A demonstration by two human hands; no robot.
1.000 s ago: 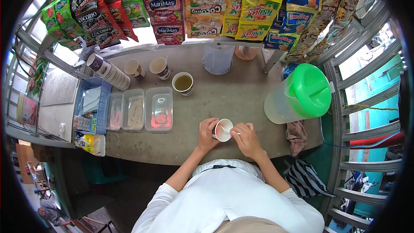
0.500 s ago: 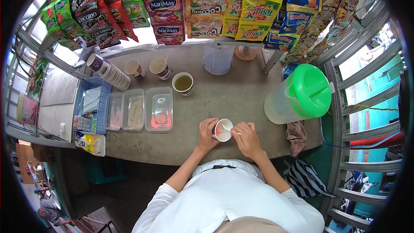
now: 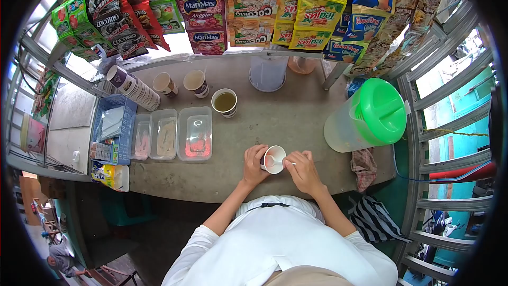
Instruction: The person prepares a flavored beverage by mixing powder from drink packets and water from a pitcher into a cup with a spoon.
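Observation:
Near the table's front edge stands a white paper cup (image 3: 274, 168) with something pinkish inside. My left hand (image 3: 255, 164) is wrapped around the cup's left side. In my right hand (image 3: 301, 170) I pinch a white spoon (image 3: 290, 163), whose other end reaches down into the cup. Farther back on the table, a paper cup of yellowish-green liquid (image 3: 225, 102) stands upright. Behind it are two more paper cups, one brown-patterned (image 3: 165, 85) and one dark-printed (image 3: 196, 83).
Three plastic tubs (image 3: 195, 151) sit at left beside a blue basket (image 3: 126, 105) and a leaning cup stack (image 3: 138, 91). A green-lidded pitcher (image 3: 344, 122) and a checked cloth (image 3: 363, 169) are at right. Drink sachets (image 3: 252, 8) hang overhead; a lidded clear container (image 3: 267, 74) stands behind.
The spoon and the pinkish contents have shifted slightly inside the cup. Both hands stay in nearly the same place.

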